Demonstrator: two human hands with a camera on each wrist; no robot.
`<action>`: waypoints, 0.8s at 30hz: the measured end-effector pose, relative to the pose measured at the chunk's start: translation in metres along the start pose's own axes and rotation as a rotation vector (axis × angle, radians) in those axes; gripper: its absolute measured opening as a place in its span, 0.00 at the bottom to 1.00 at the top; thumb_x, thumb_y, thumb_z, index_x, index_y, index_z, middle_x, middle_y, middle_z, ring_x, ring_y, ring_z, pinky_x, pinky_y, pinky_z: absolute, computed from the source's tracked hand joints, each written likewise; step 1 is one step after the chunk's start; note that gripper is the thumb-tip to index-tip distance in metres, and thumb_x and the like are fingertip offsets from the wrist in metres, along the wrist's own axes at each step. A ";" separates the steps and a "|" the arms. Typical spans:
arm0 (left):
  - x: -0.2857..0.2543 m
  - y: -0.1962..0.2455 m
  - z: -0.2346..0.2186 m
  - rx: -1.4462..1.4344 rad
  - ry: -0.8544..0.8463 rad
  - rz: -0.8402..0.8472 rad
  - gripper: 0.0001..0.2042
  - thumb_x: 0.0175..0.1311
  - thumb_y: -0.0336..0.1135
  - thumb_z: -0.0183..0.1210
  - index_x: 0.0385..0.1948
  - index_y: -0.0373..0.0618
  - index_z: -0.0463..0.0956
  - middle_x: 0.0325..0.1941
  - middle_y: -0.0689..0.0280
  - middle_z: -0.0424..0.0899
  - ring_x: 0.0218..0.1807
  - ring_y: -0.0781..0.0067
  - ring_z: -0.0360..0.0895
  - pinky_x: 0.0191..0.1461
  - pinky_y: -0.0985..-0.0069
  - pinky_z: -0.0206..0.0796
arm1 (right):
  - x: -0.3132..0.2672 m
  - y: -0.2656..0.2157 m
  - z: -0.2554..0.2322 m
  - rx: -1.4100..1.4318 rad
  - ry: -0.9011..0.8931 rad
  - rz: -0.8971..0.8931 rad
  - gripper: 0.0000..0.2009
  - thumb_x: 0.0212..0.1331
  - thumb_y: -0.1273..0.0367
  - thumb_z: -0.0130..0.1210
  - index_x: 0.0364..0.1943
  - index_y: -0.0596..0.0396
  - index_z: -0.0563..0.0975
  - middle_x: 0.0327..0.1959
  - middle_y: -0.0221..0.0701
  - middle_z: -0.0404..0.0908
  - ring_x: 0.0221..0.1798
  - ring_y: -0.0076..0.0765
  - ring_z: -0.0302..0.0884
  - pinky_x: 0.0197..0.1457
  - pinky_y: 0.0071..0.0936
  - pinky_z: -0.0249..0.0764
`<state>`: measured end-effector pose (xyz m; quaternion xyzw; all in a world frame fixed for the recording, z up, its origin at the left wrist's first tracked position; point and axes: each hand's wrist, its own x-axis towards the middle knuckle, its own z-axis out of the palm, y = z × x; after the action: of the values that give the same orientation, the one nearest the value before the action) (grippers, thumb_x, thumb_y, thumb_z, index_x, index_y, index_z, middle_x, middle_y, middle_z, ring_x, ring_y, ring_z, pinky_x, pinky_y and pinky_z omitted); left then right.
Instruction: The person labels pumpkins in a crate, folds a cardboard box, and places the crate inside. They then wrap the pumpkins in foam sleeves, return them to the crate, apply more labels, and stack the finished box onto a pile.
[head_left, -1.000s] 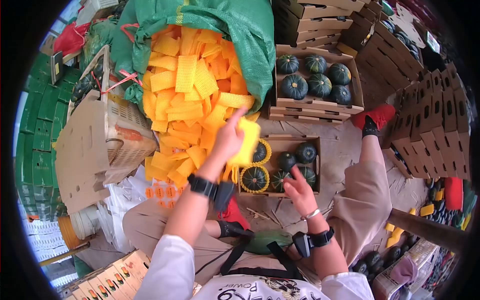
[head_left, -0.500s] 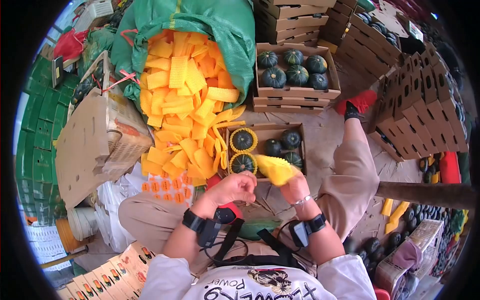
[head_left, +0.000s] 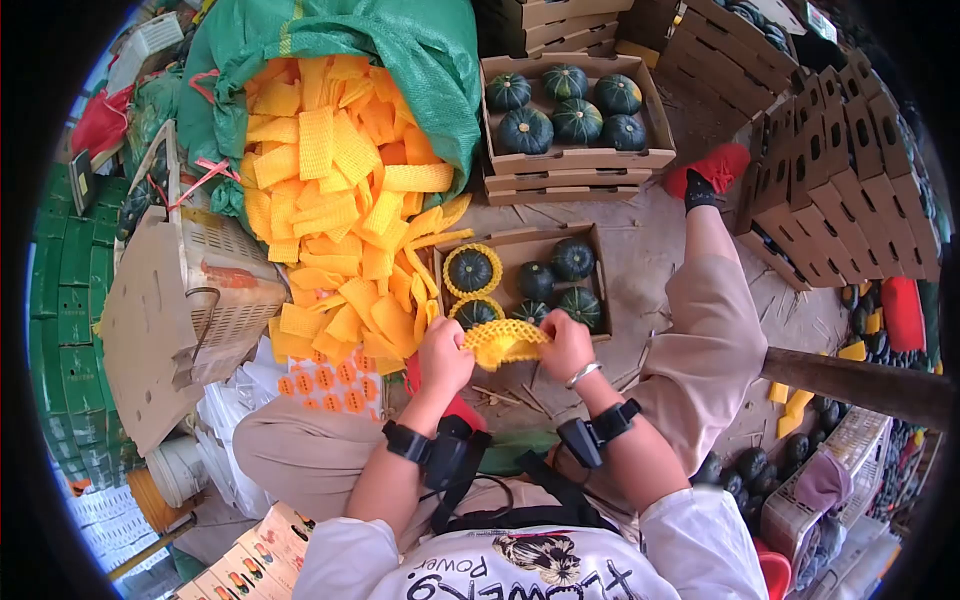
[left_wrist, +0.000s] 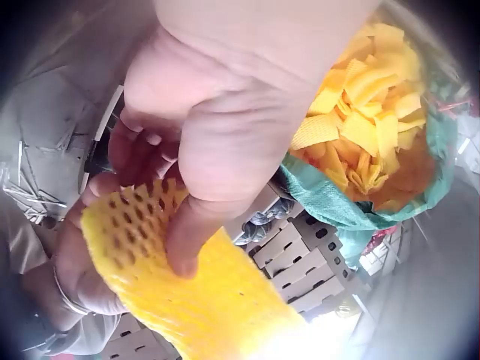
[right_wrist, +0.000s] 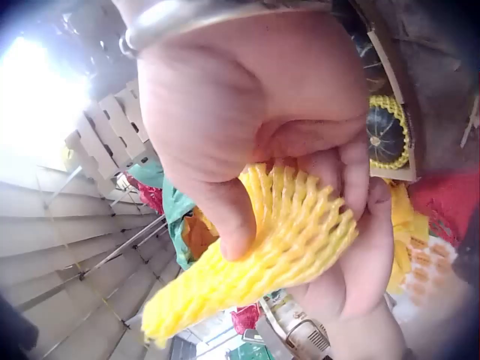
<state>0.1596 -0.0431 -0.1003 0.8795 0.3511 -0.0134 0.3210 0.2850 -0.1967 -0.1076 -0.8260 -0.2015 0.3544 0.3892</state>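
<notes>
A yellow foam net sleeve (head_left: 503, 345) is stretched between both hands in the head view. My left hand (head_left: 446, 357) pinches one side of its rim, and my right hand (head_left: 566, 347) the other. In the left wrist view the left thumb (left_wrist: 191, 236) presses along the mesh. The right thumb (right_wrist: 238, 229) lies on the sleeve in the right wrist view, where its mesh fans wide at one end. Just beyond the hands, an open cardboard box (head_left: 600, 232) holds dark green pumpkins (head_left: 573, 258). Two pumpkins (head_left: 470, 270) at its left wear yellow sleeves; the hands partly cover the near row.
A green sack (head_left: 425, 75) spills a heap of yellow sleeves (head_left: 330, 210) at the left. Behind stands another box (head_left: 660, 130) of pumpkins on stacked boxes. Stacked cartons (head_left: 830, 170) rise at the right, beside a wooden beam (head_left: 860, 388). A plastic crate (head_left: 235, 270) stands left.
A hand reached to the heap, and a yellow sleeve came back toward the body. The right hand held it half a second ago; now both hands grip it and spread its rim.
</notes>
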 end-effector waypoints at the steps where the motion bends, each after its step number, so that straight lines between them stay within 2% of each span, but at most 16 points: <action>1: 0.004 -0.005 0.004 0.067 0.120 0.044 0.14 0.38 0.24 0.60 0.32 0.40 0.76 0.30 0.55 0.76 0.34 0.56 0.73 0.40 0.75 0.66 | 0.007 0.004 0.003 -0.203 0.166 -0.169 0.08 0.41 0.76 0.56 0.29 0.57 0.73 0.27 0.38 0.78 0.30 0.42 0.78 0.33 0.32 0.72; 3: 0.013 0.001 -0.003 -0.173 -0.434 0.136 0.16 0.44 0.26 0.61 0.39 0.40 0.74 0.37 0.57 0.78 0.43 0.62 0.74 0.45 0.72 0.66 | 0.014 0.001 0.018 -0.266 0.217 -0.402 0.11 0.38 0.75 0.54 0.31 0.52 0.75 0.22 0.40 0.77 0.32 0.51 0.76 0.34 0.39 0.73; 4: 0.001 0.005 -0.004 -0.988 -0.760 -0.047 0.17 0.53 0.33 0.60 0.44 0.37 0.72 0.42 0.60 0.79 0.47 0.67 0.75 0.50 0.72 0.66 | 0.015 0.002 0.024 -0.306 0.108 -0.400 0.09 0.43 0.67 0.56 0.31 0.52 0.77 0.25 0.40 0.79 0.34 0.50 0.77 0.37 0.40 0.73; 7: 0.017 -0.019 0.008 -1.528 -0.504 -0.361 0.16 0.58 0.38 0.58 0.42 0.35 0.72 0.43 0.62 0.79 0.47 0.73 0.75 0.51 0.75 0.65 | 0.047 -0.013 0.015 -0.654 -0.339 -0.227 0.14 0.49 0.56 0.55 0.29 0.52 0.79 0.30 0.40 0.80 0.38 0.49 0.77 0.40 0.39 0.73; 8: 0.024 -0.020 0.005 -1.529 -0.352 -0.416 0.13 0.58 0.34 0.56 0.41 0.36 0.72 0.40 0.63 0.80 0.42 0.75 0.76 0.49 0.77 0.65 | 0.060 -0.018 0.013 -0.726 -0.421 -0.109 0.22 0.52 0.47 0.50 0.28 0.53 0.81 0.34 0.39 0.81 0.40 0.47 0.78 0.42 0.37 0.73; 9: 0.028 -0.026 0.008 -1.361 -0.248 -0.403 0.12 0.58 0.33 0.55 0.40 0.36 0.72 0.39 0.63 0.80 0.41 0.75 0.76 0.48 0.78 0.65 | 0.070 -0.023 0.007 -0.736 -0.384 -0.028 0.22 0.53 0.48 0.50 0.39 0.52 0.79 0.35 0.38 0.81 0.40 0.45 0.79 0.43 0.37 0.73; 11: 0.032 -0.041 0.030 -1.028 -0.053 -0.372 0.10 0.58 0.30 0.54 0.40 0.36 0.72 0.38 0.63 0.80 0.40 0.74 0.76 0.47 0.78 0.65 | 0.093 -0.020 0.002 -0.628 -0.024 0.206 0.26 0.52 0.49 0.53 0.51 0.49 0.71 0.36 0.39 0.81 0.41 0.44 0.78 0.45 0.37 0.73; 12: 0.033 -0.043 0.038 -0.795 0.021 -0.258 0.10 0.56 0.26 0.52 0.39 0.36 0.72 0.37 0.61 0.80 0.38 0.71 0.76 0.44 0.76 0.66 | 0.104 -0.010 0.010 -0.650 -0.021 0.204 0.27 0.51 0.50 0.54 0.53 0.48 0.69 0.37 0.40 0.80 0.42 0.44 0.78 0.45 0.37 0.73; 15: 0.035 -0.038 0.042 -0.712 0.052 -0.219 0.11 0.54 0.24 0.51 0.40 0.36 0.71 0.37 0.59 0.79 0.38 0.71 0.76 0.44 0.75 0.66 | 0.125 0.009 0.026 -0.649 -0.030 0.120 0.30 0.46 0.53 0.60 0.55 0.44 0.66 0.38 0.42 0.79 0.44 0.45 0.76 0.45 0.38 0.73; 16: 0.039 -0.039 0.037 -0.832 0.070 -0.242 0.12 0.51 0.23 0.50 0.39 0.36 0.72 0.36 0.59 0.79 0.39 0.70 0.76 0.46 0.75 0.66 | 0.123 0.013 0.026 -0.601 -0.059 0.043 0.30 0.45 0.55 0.61 0.54 0.43 0.66 0.39 0.43 0.78 0.45 0.46 0.76 0.45 0.38 0.73; 17: 0.045 -0.040 0.028 -1.064 0.006 -0.316 0.14 0.52 0.24 0.54 0.42 0.36 0.70 0.40 0.62 0.78 0.42 0.69 0.75 0.49 0.74 0.65 | 0.120 0.005 0.022 -0.553 -0.080 -0.043 0.30 0.43 0.56 0.63 0.53 0.42 0.67 0.40 0.43 0.78 0.45 0.47 0.75 0.46 0.38 0.73; 18: 0.051 -0.029 0.013 -1.192 -0.060 -0.284 0.17 0.52 0.25 0.56 0.46 0.37 0.67 0.43 0.63 0.76 0.45 0.69 0.74 0.51 0.74 0.64 | 0.104 -0.013 0.020 -0.490 -0.038 -0.086 0.30 0.39 0.61 0.64 0.52 0.38 0.68 0.42 0.44 0.76 0.45 0.51 0.74 0.47 0.39 0.72; 19: 0.050 -0.016 0.001 -1.320 -0.125 -0.254 0.21 0.53 0.25 0.58 0.49 0.37 0.65 0.47 0.63 0.74 0.48 0.69 0.72 0.53 0.74 0.63 | 0.085 -0.029 0.015 -0.441 -0.043 -0.281 0.31 0.37 0.64 0.64 0.52 0.36 0.67 0.41 0.43 0.74 0.44 0.52 0.73 0.47 0.38 0.72; 21: 0.041 -0.002 -0.003 -1.219 -0.216 -0.195 0.29 0.52 0.27 0.62 0.56 0.39 0.58 0.53 0.63 0.69 0.53 0.71 0.69 0.55 0.74 0.61 | 0.038 -0.062 0.021 -0.583 0.141 -0.580 0.32 0.34 0.66 0.64 0.52 0.39 0.68 0.39 0.44 0.75 0.43 0.51 0.73 0.46 0.38 0.72; 23: 0.022 0.012 -0.020 -1.299 -0.248 -0.129 0.32 0.49 0.27 0.63 0.58 0.40 0.57 0.55 0.64 0.68 0.56 0.72 0.66 0.59 0.74 0.59 | 0.020 -0.076 -0.006 -0.257 0.071 -0.619 0.30 0.38 0.66 0.64 0.53 0.47 0.69 0.37 0.39 0.77 0.41 0.44 0.73 0.43 0.35 0.72; 24: 0.014 0.016 -0.029 -1.383 -0.287 -0.091 0.33 0.49 0.27 0.64 0.58 0.40 0.57 0.55 0.64 0.68 0.57 0.72 0.66 0.59 0.73 0.59 | 0.012 -0.073 -0.023 0.277 -0.173 -0.400 0.27 0.44 0.66 0.62 0.53 0.55 0.70 0.38 0.35 0.78 0.42 0.35 0.74 0.43 0.31 0.71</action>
<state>0.1746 -0.0268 -0.0723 0.4480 0.2696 0.0837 0.8483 0.3059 -0.1558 -0.0453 -0.6752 -0.3427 0.3640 0.5424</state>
